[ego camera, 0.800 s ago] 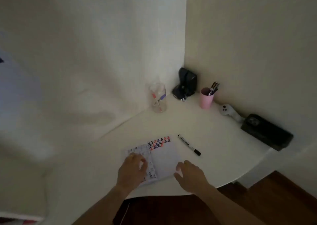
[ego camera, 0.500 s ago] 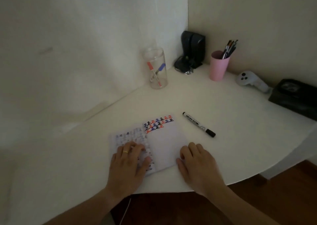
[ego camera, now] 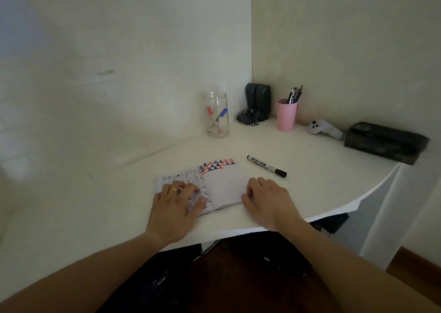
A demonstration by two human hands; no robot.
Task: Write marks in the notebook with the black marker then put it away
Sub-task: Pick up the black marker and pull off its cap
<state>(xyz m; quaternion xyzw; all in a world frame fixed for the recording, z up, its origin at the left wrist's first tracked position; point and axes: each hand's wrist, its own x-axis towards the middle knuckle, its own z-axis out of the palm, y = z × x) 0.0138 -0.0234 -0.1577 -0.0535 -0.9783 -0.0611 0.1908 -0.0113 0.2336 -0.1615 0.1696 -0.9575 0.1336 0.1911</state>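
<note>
A small open notebook (ego camera: 224, 181) lies on the white desk (ego camera: 298, 181), with rows of black, red and blue marks along the top of its right page. My left hand (ego camera: 176, 205), wearing a gold ring, rests flat on the left page with fingers spread. My right hand (ego camera: 268, 199) lies palm down at the notebook's right edge and holds nothing. The black marker (ego camera: 266, 166), capped, lies on the desk just beyond my right hand, apart from it.
A clear glass jar (ego camera: 216, 118) with a red and a blue marker stands at the back. Beside it are black speakers (ego camera: 257, 103), a pink cup (ego camera: 287, 117) of pens, a white controller (ego camera: 322, 128) and a black case (ego camera: 384, 142). The desk's curved front edge is near my wrists.
The view has dropped and moved closer to the desk. My hands have settled flat, the left on the notebook, the right at its edge. The marker has not moved.
</note>
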